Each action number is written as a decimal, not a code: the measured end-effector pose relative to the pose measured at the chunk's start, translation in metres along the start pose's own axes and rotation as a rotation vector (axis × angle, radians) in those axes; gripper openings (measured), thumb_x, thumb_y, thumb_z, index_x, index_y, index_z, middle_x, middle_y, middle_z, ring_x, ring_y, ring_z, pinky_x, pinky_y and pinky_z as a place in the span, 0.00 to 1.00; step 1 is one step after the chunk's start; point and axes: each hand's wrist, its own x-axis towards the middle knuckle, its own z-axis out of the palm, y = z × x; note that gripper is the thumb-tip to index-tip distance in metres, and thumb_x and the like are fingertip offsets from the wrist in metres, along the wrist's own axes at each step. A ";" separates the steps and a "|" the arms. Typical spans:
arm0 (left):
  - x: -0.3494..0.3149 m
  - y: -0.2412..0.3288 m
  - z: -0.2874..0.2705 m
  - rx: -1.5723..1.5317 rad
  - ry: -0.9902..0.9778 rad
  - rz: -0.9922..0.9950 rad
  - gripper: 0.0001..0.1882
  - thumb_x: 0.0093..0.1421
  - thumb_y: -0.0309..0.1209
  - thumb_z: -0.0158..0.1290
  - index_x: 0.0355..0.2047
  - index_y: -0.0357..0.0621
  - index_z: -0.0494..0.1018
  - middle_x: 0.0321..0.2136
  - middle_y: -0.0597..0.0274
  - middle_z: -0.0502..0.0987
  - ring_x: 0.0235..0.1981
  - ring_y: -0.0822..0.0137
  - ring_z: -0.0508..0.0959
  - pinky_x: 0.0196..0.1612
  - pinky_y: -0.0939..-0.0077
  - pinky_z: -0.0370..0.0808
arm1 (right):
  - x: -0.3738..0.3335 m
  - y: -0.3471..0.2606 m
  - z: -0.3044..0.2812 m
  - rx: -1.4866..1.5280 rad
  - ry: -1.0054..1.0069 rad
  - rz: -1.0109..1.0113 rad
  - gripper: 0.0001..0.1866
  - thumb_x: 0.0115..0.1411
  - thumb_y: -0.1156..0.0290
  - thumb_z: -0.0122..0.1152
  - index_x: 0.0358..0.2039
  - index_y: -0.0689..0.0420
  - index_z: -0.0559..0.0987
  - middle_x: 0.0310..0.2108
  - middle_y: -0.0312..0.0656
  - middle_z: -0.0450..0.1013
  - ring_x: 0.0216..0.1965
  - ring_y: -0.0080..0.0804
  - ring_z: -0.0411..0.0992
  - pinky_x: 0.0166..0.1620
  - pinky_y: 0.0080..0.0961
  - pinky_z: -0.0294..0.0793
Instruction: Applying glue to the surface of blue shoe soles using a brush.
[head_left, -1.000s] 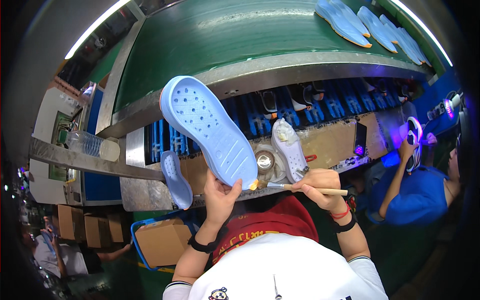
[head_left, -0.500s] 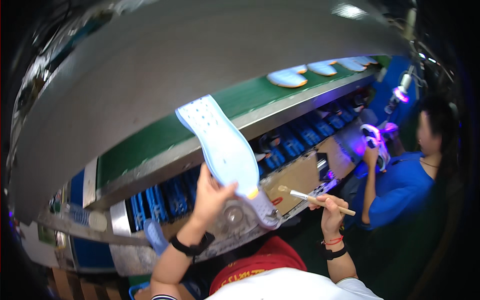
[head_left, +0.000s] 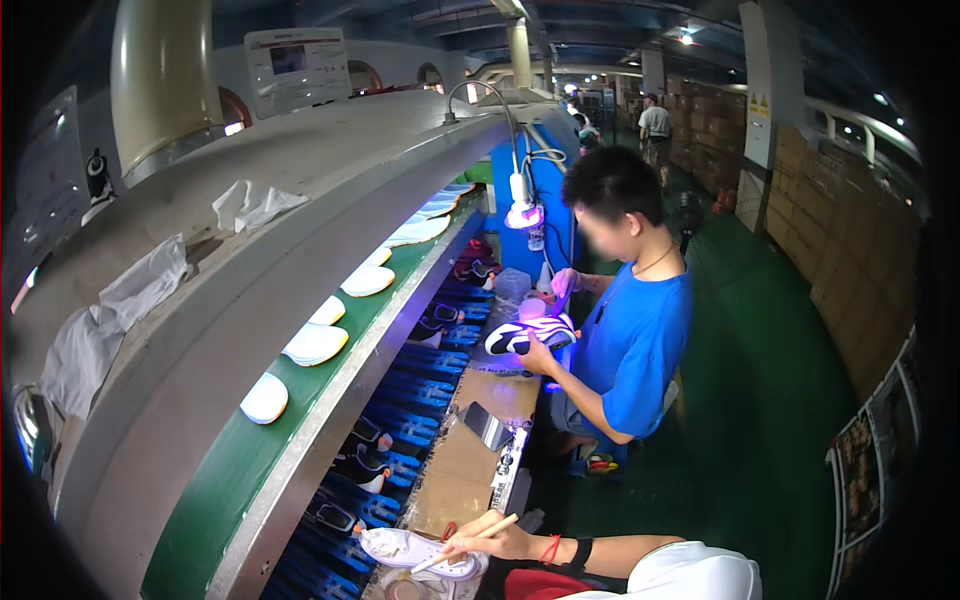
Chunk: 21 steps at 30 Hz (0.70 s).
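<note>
My right hand (head_left: 492,537) is closed around a brush with a pale wooden handle (head_left: 508,523), low in the picture. Beneath and beside this hand lies a whitish shoe sole (head_left: 395,545) on the workbench; whether the hand touches it I cannot tell. Close by, at the bottom edge, a small clear round dish (head_left: 402,590) is partly cut off. My left hand is out of the picture.
A green conveyor belt (head_left: 235,470) carries several pale blue soles (head_left: 318,345). Below it stand blue racks (head_left: 425,390) with dark shoes. A phone (head_left: 486,426) lies on cardboard. A co-worker in blue (head_left: 640,330) holds a shoe (head_left: 530,335) under a purple lamp (head_left: 523,215).
The view has swung to the right and up. My left hand and the light blue sole it held have left the picture. My right hand still holds the brush, now by the whitish sole.
</note>
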 end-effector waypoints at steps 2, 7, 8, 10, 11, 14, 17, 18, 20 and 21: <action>-0.047 -0.071 -0.036 0.398 0.146 0.112 0.30 0.54 0.28 0.57 0.56 0.38 0.58 0.51 0.48 0.66 0.44 0.55 0.72 0.43 0.64 0.75 | 0.000 0.011 0.005 -0.057 -0.025 -0.019 0.12 0.61 0.72 0.51 0.38 0.69 0.78 0.29 0.45 0.78 0.28 0.24 0.74 0.31 0.17 0.74; -0.068 -0.157 -0.058 -0.110 0.071 -0.339 0.30 0.56 0.29 0.54 0.57 0.38 0.57 0.51 0.49 0.67 0.41 0.59 0.72 0.41 0.69 0.73 | 0.007 0.045 0.026 -0.208 -0.170 0.085 0.12 0.61 0.72 0.51 0.37 0.66 0.79 0.31 0.42 0.78 0.26 0.21 0.74 0.30 0.16 0.73; -0.073 -0.179 -0.060 -0.204 0.064 -0.438 0.30 0.56 0.29 0.54 0.57 0.38 0.56 0.50 0.49 0.67 0.40 0.60 0.72 0.41 0.70 0.73 | 0.010 0.046 0.035 -0.182 -0.172 0.095 0.12 0.61 0.72 0.51 0.37 0.64 0.79 0.32 0.41 0.78 0.26 0.21 0.74 0.30 0.16 0.73; -0.085 -0.209 -0.073 -0.388 0.071 -0.630 0.30 0.56 0.29 0.53 0.57 0.38 0.56 0.50 0.50 0.67 0.39 0.61 0.72 0.41 0.72 0.72 | 0.010 0.072 0.040 -0.242 -0.204 0.225 0.12 0.61 0.69 0.52 0.39 0.61 0.80 0.31 0.38 0.78 0.29 0.19 0.73 0.35 0.17 0.73; -0.093 -0.220 -0.084 -0.475 0.085 -0.726 0.30 0.57 0.29 0.53 0.58 0.38 0.56 0.50 0.50 0.67 0.38 0.62 0.72 0.40 0.73 0.72 | 0.007 0.086 0.044 -0.255 -0.199 0.242 0.12 0.61 0.68 0.53 0.39 0.60 0.80 0.31 0.37 0.78 0.29 0.19 0.73 0.35 0.18 0.73; -0.145 -0.234 -0.161 -0.699 0.195 -1.024 0.29 0.58 0.29 0.51 0.58 0.38 0.55 0.50 0.50 0.68 0.37 0.64 0.72 0.40 0.75 0.71 | 0.010 0.109 0.049 -0.265 -0.198 0.248 0.11 0.59 0.67 0.55 0.34 0.61 0.81 0.31 0.37 0.79 0.32 0.19 0.75 0.36 0.18 0.74; -0.259 -0.203 -0.284 -0.921 0.455 -1.258 0.29 0.59 0.30 0.50 0.59 0.38 0.54 0.50 0.51 0.68 0.35 0.67 0.72 0.39 0.78 0.70 | 0.015 0.109 0.057 -0.437 -0.237 0.199 0.11 0.58 0.66 0.56 0.34 0.59 0.81 0.30 0.37 0.79 0.33 0.18 0.74 0.38 0.19 0.74; -0.219 -0.175 -0.246 -0.912 0.436 -1.262 0.24 0.61 0.31 0.48 0.55 0.37 0.59 0.49 0.50 0.69 0.45 0.62 0.71 0.48 0.70 0.69 | 0.010 0.119 0.041 -0.402 -0.133 0.241 0.11 0.57 0.66 0.56 0.34 0.59 0.81 0.30 0.37 0.78 0.33 0.19 0.74 0.37 0.19 0.74; -0.218 -0.130 -0.232 -0.913 0.409 -1.193 0.20 0.59 0.30 0.50 0.50 0.36 0.63 0.48 0.54 0.70 0.49 0.60 0.70 0.51 0.64 0.67 | 0.018 0.106 0.047 -0.442 -0.154 0.370 0.11 0.59 0.69 0.53 0.37 0.59 0.80 0.32 0.37 0.77 0.35 0.21 0.73 0.40 0.19 0.72; -0.201 -0.094 -0.208 -0.897 0.383 -1.155 0.23 0.57 0.28 0.51 0.53 0.37 0.61 0.51 0.54 0.68 0.50 0.59 0.69 0.54 0.60 0.65 | 0.018 0.108 0.048 -0.406 -0.125 0.387 0.11 0.60 0.69 0.53 0.36 0.60 0.80 0.32 0.38 0.77 0.35 0.22 0.73 0.40 0.19 0.72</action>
